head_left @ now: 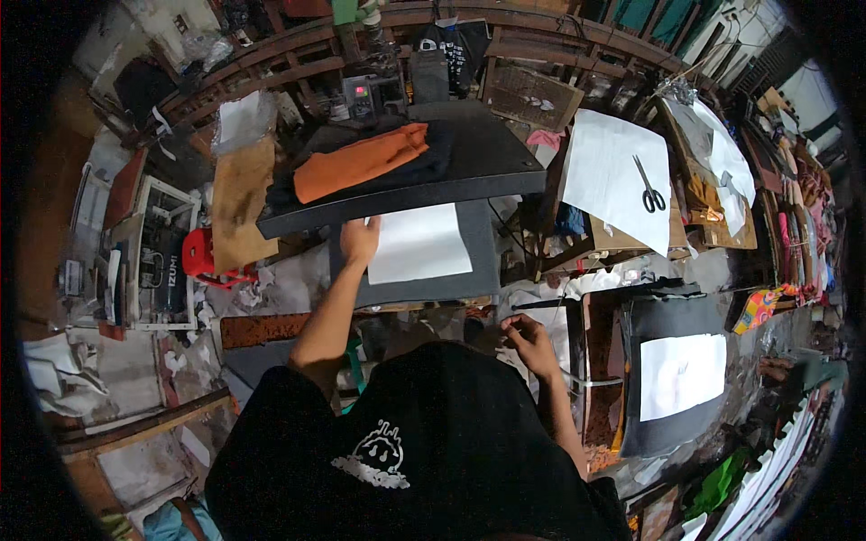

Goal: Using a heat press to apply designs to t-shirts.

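Black plate (487,153) part-hides the white sheet (419,245) right of my left hand (359,242), grip unclear; my right hand (532,346) curls, well apart.

The grey bed (482,243) I'm watching remotely carries a white sheet (419,248), short of the bed's near edge. Orange cloth (361,167) and dark cloth (439,151) lie toward the black plate's (492,149) left end. Larger white paper (604,171), bearing scissors (647,187), reaches toward the wooden table's (604,238) near-right corner.

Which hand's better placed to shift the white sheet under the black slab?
Left, I'd say: the left hand is at the left edge of the sheet; the right hand sits off to the right, clear of it.
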A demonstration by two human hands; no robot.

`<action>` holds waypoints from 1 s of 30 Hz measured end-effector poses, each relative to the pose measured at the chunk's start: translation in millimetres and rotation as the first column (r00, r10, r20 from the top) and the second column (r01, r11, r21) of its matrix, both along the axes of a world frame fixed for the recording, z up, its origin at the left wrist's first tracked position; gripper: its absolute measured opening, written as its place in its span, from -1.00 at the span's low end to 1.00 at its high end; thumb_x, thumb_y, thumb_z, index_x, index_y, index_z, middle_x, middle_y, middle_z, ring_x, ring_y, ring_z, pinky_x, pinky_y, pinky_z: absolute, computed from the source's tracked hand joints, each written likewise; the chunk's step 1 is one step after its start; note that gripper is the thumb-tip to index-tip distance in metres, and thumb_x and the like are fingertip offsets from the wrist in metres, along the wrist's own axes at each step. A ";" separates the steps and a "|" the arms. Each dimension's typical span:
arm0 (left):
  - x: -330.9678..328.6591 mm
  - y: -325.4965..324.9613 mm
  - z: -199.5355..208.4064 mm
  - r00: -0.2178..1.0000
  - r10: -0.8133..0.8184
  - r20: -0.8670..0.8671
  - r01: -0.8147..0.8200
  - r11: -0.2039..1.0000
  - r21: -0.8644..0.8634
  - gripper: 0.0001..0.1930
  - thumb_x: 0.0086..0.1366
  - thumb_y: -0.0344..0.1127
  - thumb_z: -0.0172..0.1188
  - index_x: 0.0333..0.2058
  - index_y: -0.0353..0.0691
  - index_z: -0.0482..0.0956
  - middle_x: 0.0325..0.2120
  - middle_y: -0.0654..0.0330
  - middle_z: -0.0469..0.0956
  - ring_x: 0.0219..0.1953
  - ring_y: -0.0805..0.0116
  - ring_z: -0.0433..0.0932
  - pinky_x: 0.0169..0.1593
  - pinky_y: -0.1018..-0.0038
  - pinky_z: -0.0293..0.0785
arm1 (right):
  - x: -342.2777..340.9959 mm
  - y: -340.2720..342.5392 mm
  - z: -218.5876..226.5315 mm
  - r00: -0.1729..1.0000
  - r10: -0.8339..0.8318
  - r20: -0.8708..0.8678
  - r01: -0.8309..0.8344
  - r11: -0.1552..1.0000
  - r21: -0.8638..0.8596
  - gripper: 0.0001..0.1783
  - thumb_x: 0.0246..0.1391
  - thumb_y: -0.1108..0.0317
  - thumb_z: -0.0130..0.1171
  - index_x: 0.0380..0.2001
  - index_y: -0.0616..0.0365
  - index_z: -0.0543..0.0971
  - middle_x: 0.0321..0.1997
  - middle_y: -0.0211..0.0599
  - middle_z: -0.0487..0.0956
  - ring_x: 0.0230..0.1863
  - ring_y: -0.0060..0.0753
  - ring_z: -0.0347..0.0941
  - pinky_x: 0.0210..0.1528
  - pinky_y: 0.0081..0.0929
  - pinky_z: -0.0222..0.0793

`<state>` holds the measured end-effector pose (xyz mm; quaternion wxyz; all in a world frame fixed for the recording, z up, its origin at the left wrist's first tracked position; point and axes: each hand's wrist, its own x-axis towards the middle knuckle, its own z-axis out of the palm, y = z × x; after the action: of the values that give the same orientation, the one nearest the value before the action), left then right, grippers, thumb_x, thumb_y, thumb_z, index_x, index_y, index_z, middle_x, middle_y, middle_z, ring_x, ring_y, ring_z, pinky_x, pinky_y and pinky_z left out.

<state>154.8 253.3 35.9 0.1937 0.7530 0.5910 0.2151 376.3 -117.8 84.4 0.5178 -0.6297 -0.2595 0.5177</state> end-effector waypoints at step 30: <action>-163.3 -245.3 -77.3 0.234 -0.080 0.969 0.968 -0.075 -0.240 -0.51 0.37 -0.03 0.14 0.14 -0.21 0.41 -0.02 0.09 0.55 0.00 0.24 0.50 0.04 0.33 0.44 | -70.3 456.8 504.5 0.093 0.421 0.902 0.322 0.845 -0.427 -0.08 0.21 -0.43 -0.30 0.11 0.24 0.50 0.08 0.08 0.54 0.08 0.07 0.46 0.14 -0.06 0.35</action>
<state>-8.5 8.0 -41.4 0.8646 0.5023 0.0122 -0.0045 306.0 339.0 589.0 -0.0120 -0.9136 -0.4058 0.0218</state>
